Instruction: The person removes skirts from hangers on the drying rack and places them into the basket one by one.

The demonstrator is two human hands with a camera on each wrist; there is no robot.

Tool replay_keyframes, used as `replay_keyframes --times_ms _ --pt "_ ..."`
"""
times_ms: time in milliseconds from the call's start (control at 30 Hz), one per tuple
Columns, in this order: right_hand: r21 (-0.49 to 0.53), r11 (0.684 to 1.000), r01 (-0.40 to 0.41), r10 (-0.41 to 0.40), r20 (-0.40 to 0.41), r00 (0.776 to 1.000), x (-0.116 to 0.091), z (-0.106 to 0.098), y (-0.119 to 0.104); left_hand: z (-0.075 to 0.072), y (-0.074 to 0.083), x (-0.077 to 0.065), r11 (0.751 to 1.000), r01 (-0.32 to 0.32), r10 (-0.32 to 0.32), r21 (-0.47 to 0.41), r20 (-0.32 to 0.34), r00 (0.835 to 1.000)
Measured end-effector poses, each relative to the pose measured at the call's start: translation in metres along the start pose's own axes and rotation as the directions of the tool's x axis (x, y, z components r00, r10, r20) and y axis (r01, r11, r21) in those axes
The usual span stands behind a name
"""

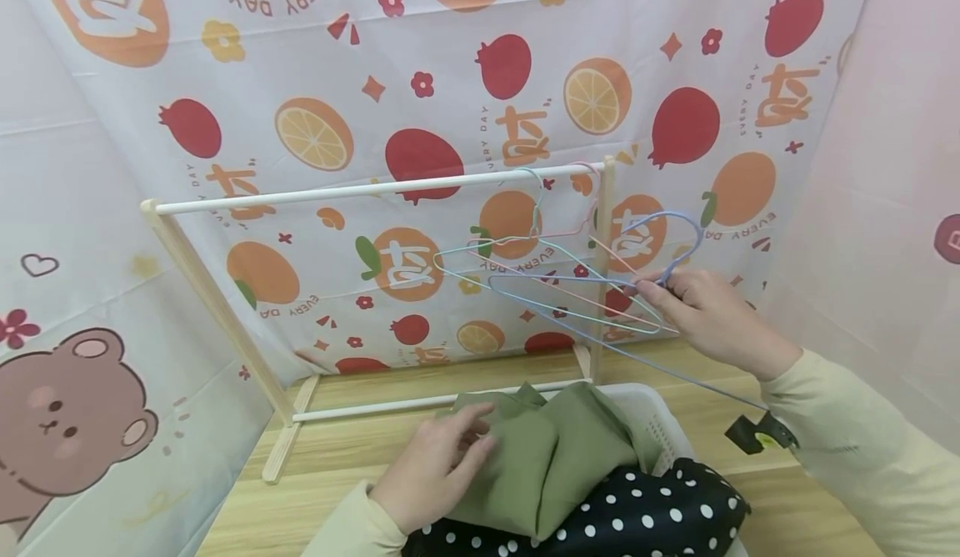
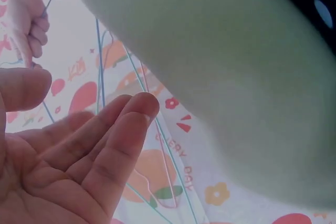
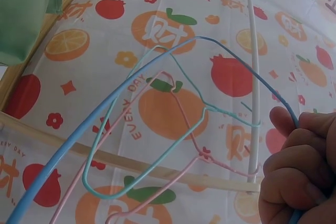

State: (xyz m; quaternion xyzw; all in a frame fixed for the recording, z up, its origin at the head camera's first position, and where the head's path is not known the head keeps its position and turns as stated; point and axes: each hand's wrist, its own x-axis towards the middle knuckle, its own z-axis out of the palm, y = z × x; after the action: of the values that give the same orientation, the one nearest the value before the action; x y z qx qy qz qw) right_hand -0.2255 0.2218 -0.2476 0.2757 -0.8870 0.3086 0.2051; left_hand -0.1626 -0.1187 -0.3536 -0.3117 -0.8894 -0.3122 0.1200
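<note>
My right hand grips a blue wire hanger at the neck below its hook, out to the right of the rack. In the right wrist view, curled fingers wrap round the blue wire. Low in front, my left hand is at the edge of a green garment, fingers loosely bent. The left wrist view shows its palm and fingers spread from the thumb, holding nothing. Beneath the green garment lies a black polka-dot garment, both heaped on a white basket.
A rack with a white rail and wooden posts stands on the wood-grain table. Near its right end hang a mint hanger and a pink hanger. A fruit-print cloth covers the back.
</note>
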Motion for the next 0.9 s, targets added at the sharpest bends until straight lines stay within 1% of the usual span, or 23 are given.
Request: replay_keyframes --times_ms 100,167,233,300,367,433,533,667,733,833,900 --pt "-0.015 1.0 0.022 -0.022 -0.009 1.0 0.0 0.001 -0.001 -0.003 -0.003 -0.001 1.0 0.012 -0.012 0.023 -0.014 1.0" --pt "-0.018 0.999 0.031 -0.031 -0.008 0.999 0.001 0.002 -0.001 -0.006 -0.004 -0.001 0.999 0.019 -0.018 0.032 -0.041 0.999" --pt "-0.009 0.999 0.031 -0.031 -0.001 1.0 0.001 0.004 -0.002 -0.01 -0.007 -0.001 0.999 0.023 -0.019 0.044 -0.089 0.996" --pt "0.005 0.999 0.033 -0.033 0.014 0.999 0.001 0.006 -0.003 -0.014 -0.009 0.0 0.998 0.033 -0.024 0.061 -0.143 0.989" --pt "0.024 0.999 0.034 -0.035 0.033 0.999 0.001 0.009 -0.005 -0.019 -0.01 0.0 0.996 0.031 -0.014 0.084 -0.201 0.979" --pt "0.04 0.999 0.038 -0.04 0.051 0.998 0.001 0.011 -0.006 -0.023 -0.012 0.001 0.994 0.021 0.008 0.111 -0.258 0.966" --pt "0.055 0.998 0.033 -0.037 0.074 0.997 0.001 0.016 -0.01 -0.029 -0.012 0.002 0.99 -0.003 0.047 0.141 -0.314 0.948" --pt "0.072 0.997 0.026 -0.034 0.102 0.994 0.0 0.022 -0.016 -0.034 -0.012 0.004 0.985 -0.038 0.096 0.165 -0.356 0.93" --pt "0.082 0.996 0.041 -0.051 0.117 0.992 -0.001 0.025 -0.02 -0.036 -0.011 0.005 0.983 -0.058 0.119 0.171 -0.375 0.919" --pt "0.082 0.994 0.073 -0.083 0.139 0.987 -0.003 0.029 -0.025 -0.037 -0.009 0.005 0.983 -0.075 0.138 0.167 -0.409 0.902" --pt "0.112 0.989 0.098 -0.116 0.164 0.98 -0.005 0.032 -0.029 -0.038 -0.007 0.004 0.983 -0.088 0.151 0.162 -0.427 0.892"
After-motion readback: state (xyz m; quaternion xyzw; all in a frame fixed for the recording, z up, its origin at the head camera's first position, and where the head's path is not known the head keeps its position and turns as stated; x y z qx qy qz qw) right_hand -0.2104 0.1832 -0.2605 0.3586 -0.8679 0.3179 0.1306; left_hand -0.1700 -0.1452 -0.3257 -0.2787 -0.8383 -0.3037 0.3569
